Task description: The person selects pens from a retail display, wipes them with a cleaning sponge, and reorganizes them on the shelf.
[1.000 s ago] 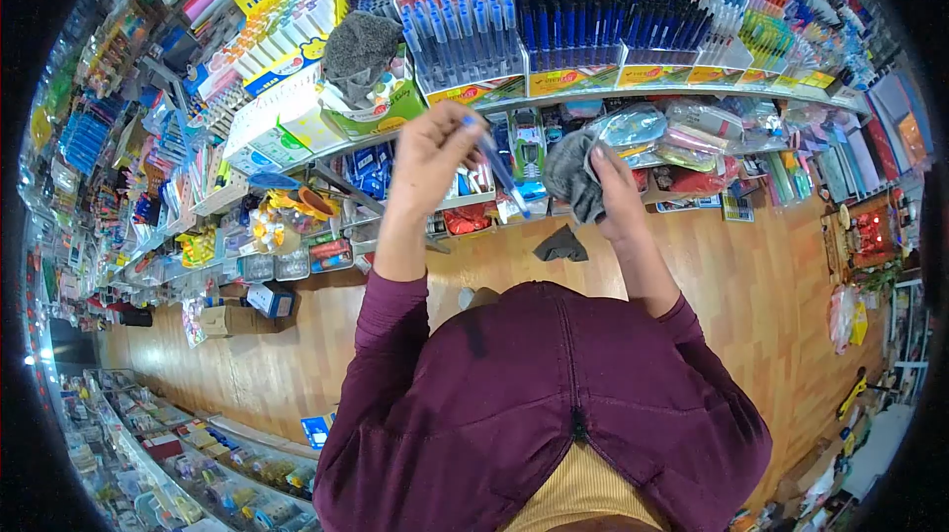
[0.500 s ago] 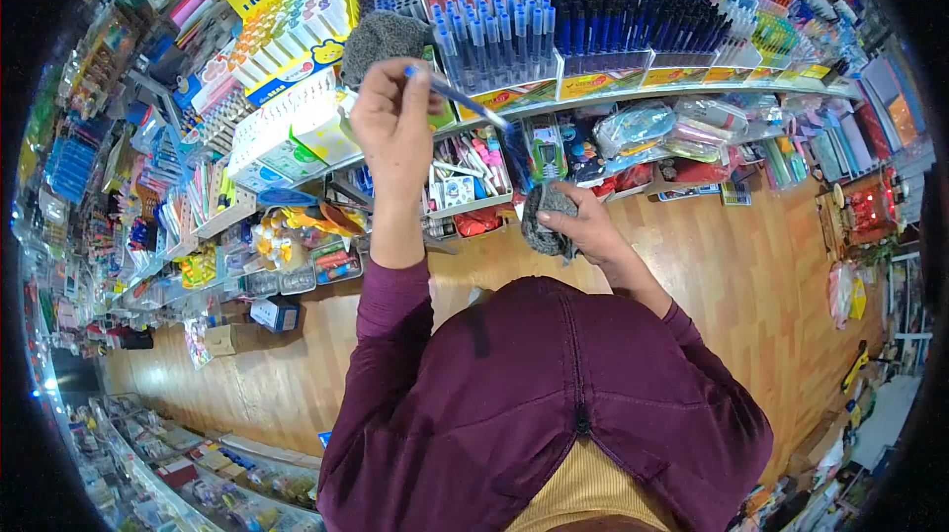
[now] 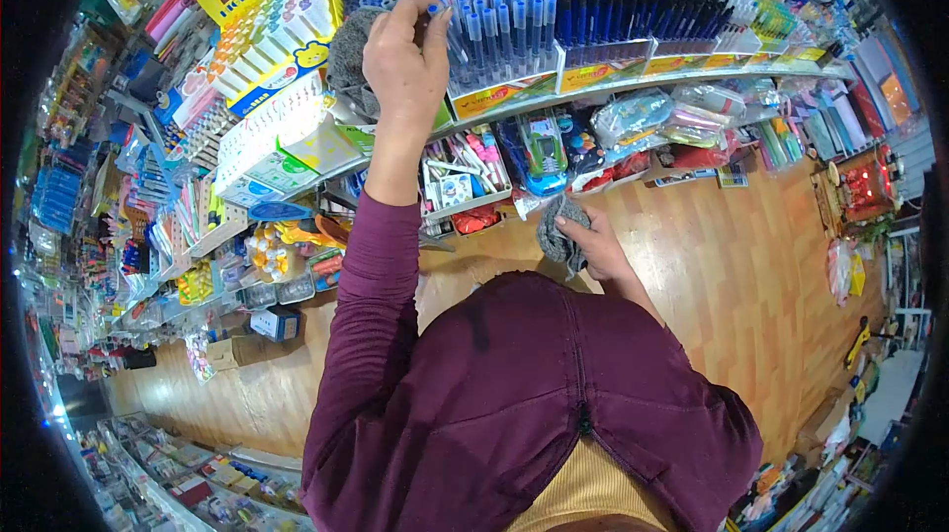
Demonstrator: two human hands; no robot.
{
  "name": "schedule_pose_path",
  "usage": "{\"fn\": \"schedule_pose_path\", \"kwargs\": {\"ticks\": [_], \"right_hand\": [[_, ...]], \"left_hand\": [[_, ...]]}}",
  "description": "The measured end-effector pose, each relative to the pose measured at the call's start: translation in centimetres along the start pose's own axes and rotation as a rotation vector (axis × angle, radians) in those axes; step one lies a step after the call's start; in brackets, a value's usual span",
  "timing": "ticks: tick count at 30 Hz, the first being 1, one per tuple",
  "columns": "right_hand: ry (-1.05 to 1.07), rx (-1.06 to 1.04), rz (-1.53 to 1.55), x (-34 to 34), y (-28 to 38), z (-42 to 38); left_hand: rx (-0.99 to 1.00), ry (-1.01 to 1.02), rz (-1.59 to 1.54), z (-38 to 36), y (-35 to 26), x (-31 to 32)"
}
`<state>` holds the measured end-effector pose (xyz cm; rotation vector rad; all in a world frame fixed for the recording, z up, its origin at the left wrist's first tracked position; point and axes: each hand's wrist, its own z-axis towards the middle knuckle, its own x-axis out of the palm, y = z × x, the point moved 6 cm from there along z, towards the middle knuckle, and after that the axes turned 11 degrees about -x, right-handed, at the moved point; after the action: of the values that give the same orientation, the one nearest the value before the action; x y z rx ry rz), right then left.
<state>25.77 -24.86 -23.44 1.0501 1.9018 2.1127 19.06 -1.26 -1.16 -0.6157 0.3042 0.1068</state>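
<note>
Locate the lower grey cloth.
In the head view, just right of centre, the cloth is held in the right hand, with the floor behind.

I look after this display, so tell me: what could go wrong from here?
The left hand pinches a pen right beside the packed blue-capped pens, so it might knock or tilt some.

That wrist is also close to a dark grey cloth; a sideways move could drag it off.

The right hand holds a bunched grey cloth above the floor; a loose grip might let it fall.
</note>
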Motion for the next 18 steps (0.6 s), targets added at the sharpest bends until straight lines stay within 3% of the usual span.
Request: {"fn": "schedule_pose_path", "kwargs": {"ticks": [10, 12, 18], "right_hand": [[0.082, -0.046, -0.224, -5.7, 5.4, 5.5], [0.109, -0.049, -0.157, -6.5, 5.5, 6.5], [0.235, -0.003, -0.196, -7.0, 4.1, 8.5]], "left_hand": [[-0.227, 0.126, 0.265, -1.3, -0.1, 2.1], [0.039, 0.043, 0.526, -1.7, -2.8, 2.4], [-0.046, -0.004, 0.668, -2.1, -3.3, 2.7]]}}
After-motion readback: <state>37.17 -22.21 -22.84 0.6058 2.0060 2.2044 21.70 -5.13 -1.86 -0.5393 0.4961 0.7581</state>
